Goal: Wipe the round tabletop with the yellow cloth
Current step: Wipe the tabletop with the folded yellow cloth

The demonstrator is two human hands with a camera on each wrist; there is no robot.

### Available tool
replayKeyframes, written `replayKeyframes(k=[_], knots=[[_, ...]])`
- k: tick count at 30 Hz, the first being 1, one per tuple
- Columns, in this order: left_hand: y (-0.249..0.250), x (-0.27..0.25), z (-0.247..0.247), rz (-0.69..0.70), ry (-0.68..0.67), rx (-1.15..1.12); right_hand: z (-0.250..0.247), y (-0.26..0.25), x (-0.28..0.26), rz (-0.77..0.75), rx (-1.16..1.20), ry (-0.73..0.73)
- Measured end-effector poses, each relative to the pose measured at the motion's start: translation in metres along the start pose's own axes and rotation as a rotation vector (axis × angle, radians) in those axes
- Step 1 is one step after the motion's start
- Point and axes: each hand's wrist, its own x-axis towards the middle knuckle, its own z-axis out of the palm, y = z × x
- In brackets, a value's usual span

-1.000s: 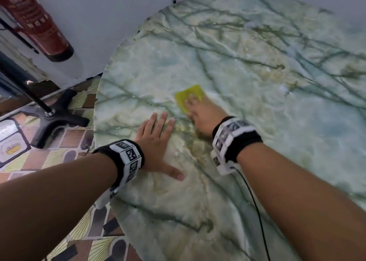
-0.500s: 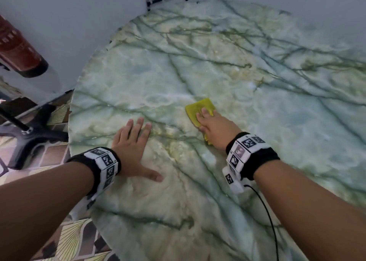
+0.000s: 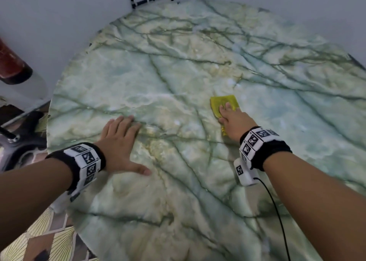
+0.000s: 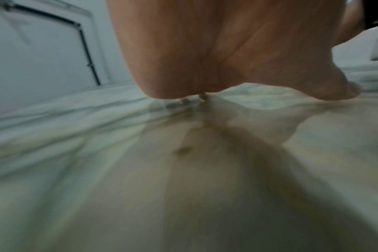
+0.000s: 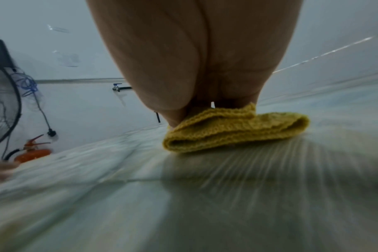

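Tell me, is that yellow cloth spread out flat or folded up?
Folded. The right wrist view shows the yellow cloth in stacked layers with a rounded fold, lying on the tabletop under the right hand.

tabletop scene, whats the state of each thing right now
yellow cloth: folded, flat on the tabletop, under the right hand
right hand: fingers straight, pressing the cloth down
left hand: flat on the marble, fingers spread, holding nothing
round tabletop: bare green-veined marble, glossy
fire extinguisher: standing by the wall, untouched
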Motion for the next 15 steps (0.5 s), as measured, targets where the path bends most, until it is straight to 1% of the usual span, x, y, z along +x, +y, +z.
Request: replayKeyframes(k=[2, 4, 7, 10, 12, 15], knots=[[0.022, 0.016, -0.011, 0.095, 0.021, -0.004, -0.004, 0.005, -0.001, 0.011, -0.002, 0.009], [0.053, 0.037, -0.023, 0.169, -0.016, -0.010, -0.008, 0.010, -0.001, 0.016, -0.048, -0.001], [0.093, 0.068, -0.036, 0.194, -0.066, 0.004, -0.009, 0.027, 0.003, 0.059, -0.011, -0.002], [0.104, 0.084, -0.033, 0.166, -0.092, 0.070, -0.010, 0.053, 0.010, 0.118, 0.022, 0.005], [0.101, 0.088, -0.026, 0.165, -0.084, 0.087, -0.020, 0.069, 0.017, 0.152, 0.011, 0.009], [0.099, 0.092, -0.022, 0.180, -0.069, 0.065, -0.043, 0.086, 0.040, 0.172, -0.030, 0.021]])
